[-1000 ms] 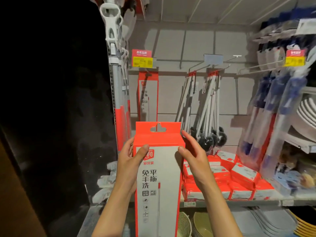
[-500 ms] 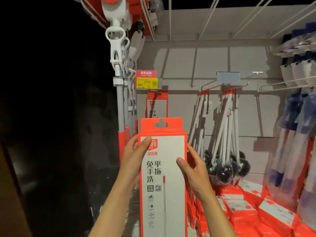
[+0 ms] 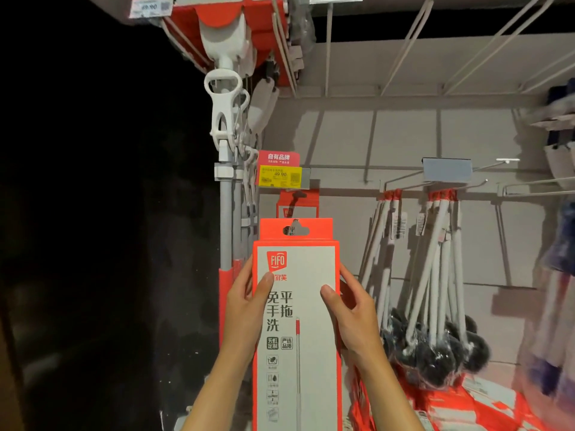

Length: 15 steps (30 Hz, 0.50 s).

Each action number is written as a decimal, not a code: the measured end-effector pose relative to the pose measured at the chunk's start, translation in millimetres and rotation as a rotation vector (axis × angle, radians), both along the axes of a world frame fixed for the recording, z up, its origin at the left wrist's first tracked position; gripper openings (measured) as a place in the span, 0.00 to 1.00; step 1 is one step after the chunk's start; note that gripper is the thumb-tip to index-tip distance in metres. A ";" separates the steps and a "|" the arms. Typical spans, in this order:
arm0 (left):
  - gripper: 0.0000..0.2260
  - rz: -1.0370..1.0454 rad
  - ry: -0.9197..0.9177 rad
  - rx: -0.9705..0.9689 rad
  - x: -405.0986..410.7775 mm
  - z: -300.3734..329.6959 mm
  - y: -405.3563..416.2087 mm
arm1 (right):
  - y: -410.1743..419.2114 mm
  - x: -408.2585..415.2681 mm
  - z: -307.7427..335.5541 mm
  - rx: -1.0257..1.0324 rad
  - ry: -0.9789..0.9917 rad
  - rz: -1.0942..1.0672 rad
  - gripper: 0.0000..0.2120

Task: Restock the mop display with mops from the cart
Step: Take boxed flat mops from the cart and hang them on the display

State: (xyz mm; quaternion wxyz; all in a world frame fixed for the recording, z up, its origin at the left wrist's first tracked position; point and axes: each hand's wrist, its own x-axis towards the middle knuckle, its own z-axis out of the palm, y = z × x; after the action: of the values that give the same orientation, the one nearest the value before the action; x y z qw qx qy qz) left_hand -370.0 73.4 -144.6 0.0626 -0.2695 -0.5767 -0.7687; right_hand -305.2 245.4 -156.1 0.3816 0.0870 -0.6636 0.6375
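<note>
Boxed mop [image 3: 297, 321] upright, hang-hole just below the peg's hanging box [image 3: 297, 204].
Left hand [image 3: 245, 309] and right hand [image 3: 351, 312] clamp its long sides; move is up and forward.

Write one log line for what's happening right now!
left hand grips mop box | right hand grips it | box upright below hook | not hung yet

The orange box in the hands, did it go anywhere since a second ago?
Yes. Both hands lifted the mop box up toward the hook under the yellow price tag, so its hanging hole now sits just below the same kind of box already hanging there. The left hand and right hand kept the same hold on its sides. The hanging brushes stayed put.
</note>
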 end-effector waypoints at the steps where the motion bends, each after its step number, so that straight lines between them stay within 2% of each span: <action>1: 0.25 -0.004 0.004 0.012 -5.3 4.6 -0.2 | -0.9 -5.3 3.5 0.009 0.000 -0.016 0.24; 6: 0.27 -0.047 0.010 0.045 -34.6 25.0 -4.2 | -10.9 -28.9 21.3 0.003 0.009 -0.060 0.23; 12: 0.21 -0.110 0.051 0.075 -62.7 40.0 -13.2 | -23.0 -52.0 39.6 0.008 0.019 -0.094 0.24; 15: 0.21 -0.142 0.067 0.085 -72.1 44.0 -16.0 | -27.8 -56.8 42.5 0.001 0.031 -0.125 0.23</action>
State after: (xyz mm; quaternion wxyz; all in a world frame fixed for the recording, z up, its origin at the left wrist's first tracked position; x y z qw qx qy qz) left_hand -442.1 57.4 -100.6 0.0383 -0.3324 -0.5205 -0.7856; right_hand -362.0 217.6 -113.7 0.4308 0.0554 -0.6622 0.6106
